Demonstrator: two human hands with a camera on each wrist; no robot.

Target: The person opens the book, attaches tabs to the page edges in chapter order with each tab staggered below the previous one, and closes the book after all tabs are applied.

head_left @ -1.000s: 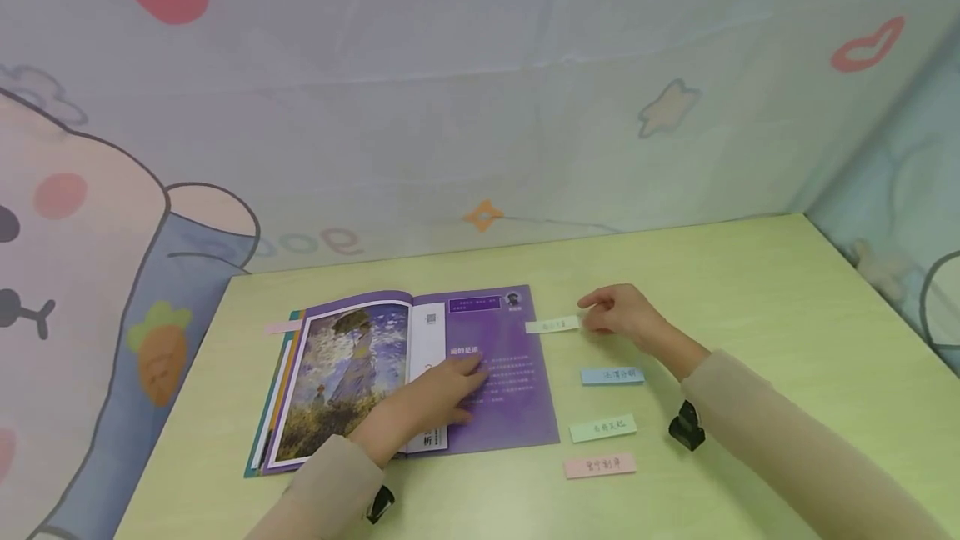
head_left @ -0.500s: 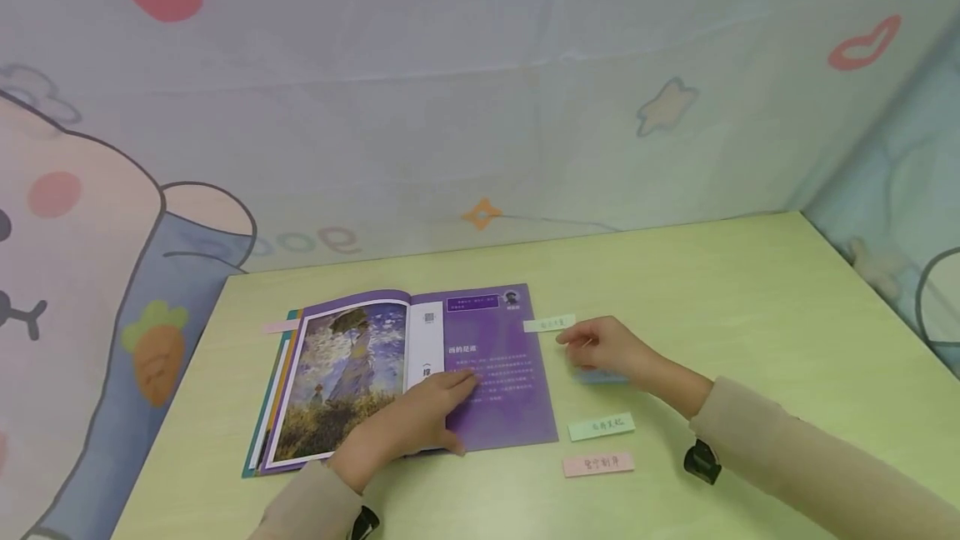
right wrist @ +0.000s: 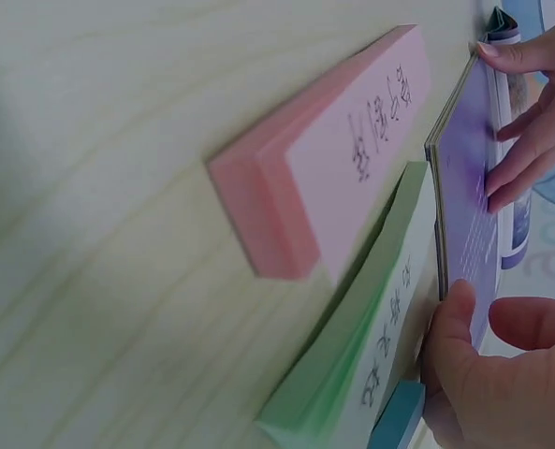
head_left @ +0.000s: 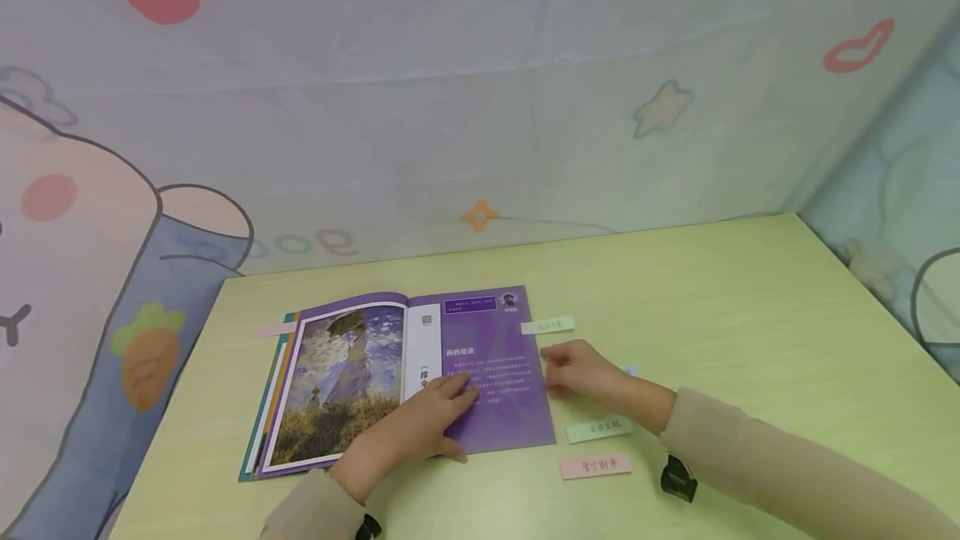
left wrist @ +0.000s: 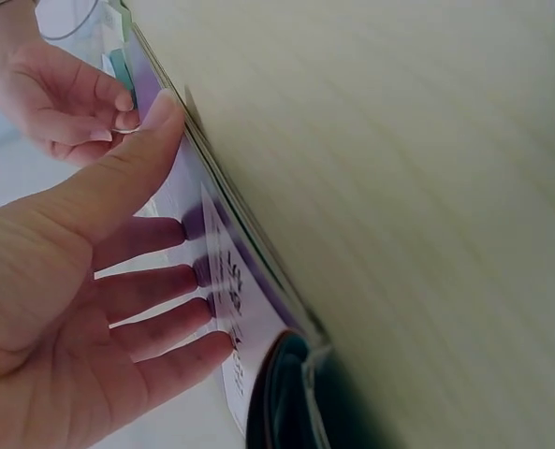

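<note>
An open book (head_left: 495,390) lies on the table, with a painting on its left page (head_left: 337,382) and purple text on its right page. My left hand (head_left: 420,427) lies flat on the purple page (left wrist: 230,281), its fingers (left wrist: 155,276) straight and spread. My right hand (head_left: 581,369) is at the book's right edge. There its thumb (right wrist: 450,323) and a finger pinch the edge of the purple page (right wrist: 474,187). It covers most of a blue note pad (right wrist: 399,416).
A pale green tab (head_left: 547,325) sticks out past the book's top right, and a pink tab (head_left: 273,329) at its left. A green note pad (head_left: 597,429) and a pink note pad (head_left: 596,466) lie right of the book. The yellow-green table (head_left: 750,315) meets cloth walls behind and right.
My right hand has left the pale green tab and moved nearer and leftward to the book's right edge, covering the blue pad. My left hand has stayed on the page.
</note>
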